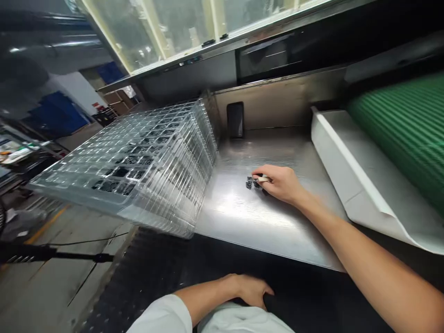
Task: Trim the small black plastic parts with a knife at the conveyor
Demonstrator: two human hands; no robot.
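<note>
On the shiny metal worktop, my right hand is closed in a pinch. A short pale stick-like thing shows between its fingers; its kind is unclear. Small black parts with a ridged pattern lie at the fingertips, partly hidden by the hand. Low in the view, my left hand rests by my lap, thumb apart from the fingers, with nothing visible in it. To the left stands a tall stack of clear plastic trays; several pockets of its top tray contain black parts.
A black phone-like slab leans against the back metal wall. On the right, a white raised guard borders a green ribbed conveyor belt. The tray stack overhangs the worktop's left edge. A framed clear panel is above.
</note>
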